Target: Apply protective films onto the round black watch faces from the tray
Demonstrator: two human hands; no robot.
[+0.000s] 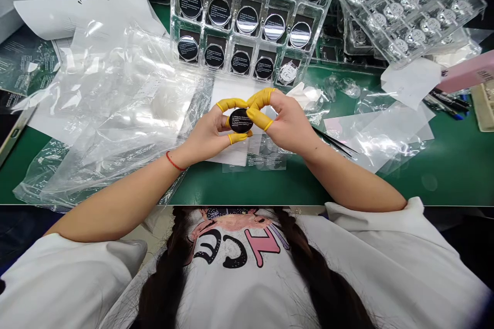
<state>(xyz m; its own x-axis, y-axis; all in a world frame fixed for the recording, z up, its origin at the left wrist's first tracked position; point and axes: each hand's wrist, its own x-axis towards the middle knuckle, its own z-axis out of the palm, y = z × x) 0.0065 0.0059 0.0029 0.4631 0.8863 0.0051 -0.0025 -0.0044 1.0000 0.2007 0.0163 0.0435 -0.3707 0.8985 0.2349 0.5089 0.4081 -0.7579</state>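
Note:
A round black disc (241,121) with small white print is held up over the green table. My left hand (210,133), in yellow finger covers, grips it by its edge from the left. The yellow-covered thumb and forefinger of my right hand (285,118) pinch together at the disc's upper right edge. Beneath the hands lie a white sheet (227,157) and clear film (270,160) with printed labels. Behind them, a clear tray (312,56) holds several similar black discs in compartments; the one at its front right corner (287,72) looks silvery.
Crumpled clear plastic (127,92) covers the left of the green table (231,190). Tweezers (335,142) lie right of my right hand. Farther right are papers (409,82), pens (447,103), a pink box (466,73) and another clear tray (409,5) of round parts.

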